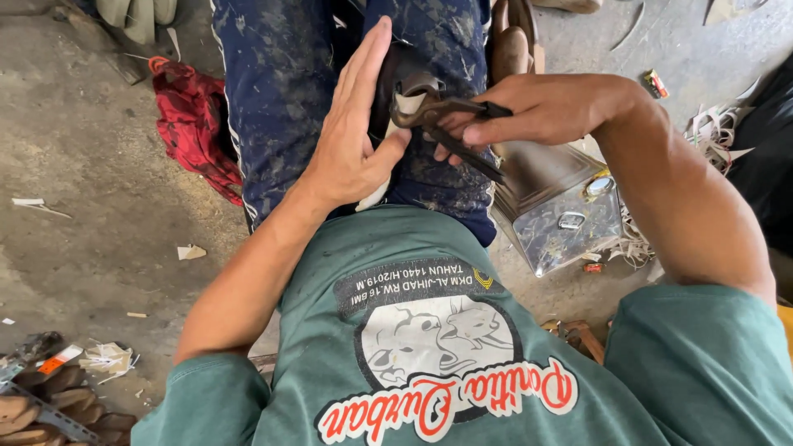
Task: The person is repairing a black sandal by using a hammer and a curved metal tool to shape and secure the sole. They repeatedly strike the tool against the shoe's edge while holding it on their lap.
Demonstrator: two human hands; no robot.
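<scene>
Far left, bottom corner: a stack of soles (49, 405) and paper scraps (106, 358) on the concrete floor (91, 165). Further up, a red cloth (194, 124) lies crumpled just beside the person's leg. Person sits in stained blue trousers (277, 91) and a green shirt (429, 347).

Left hand (351, 136): flat and wide, fingers straight and together, palm pressed against the side of a dark shoe (396, 74) wedged between the thighs. Thumb hooks toward the shoe's pale lining edge (410, 102). White bit (373, 198) pokes out under the heel of the hand, can't tell what it is.

Shoe sits mid-lap, mostly hidden by the two hands.

Right hand (529, 111): closed around the handles of rusty pincers (442, 120), fingers wrapped, one handle sticking out below toward the knee. Pincer head bites the lining edge at the shoe.

Behind the right hand, a wooden last (510, 49) upright. Right of the leg, a shiny metal tin (557, 206) on the floor, lid cap on top. Leather trimmings (714, 132) piled near the right edge, small red item (655, 83) above.
</scene>
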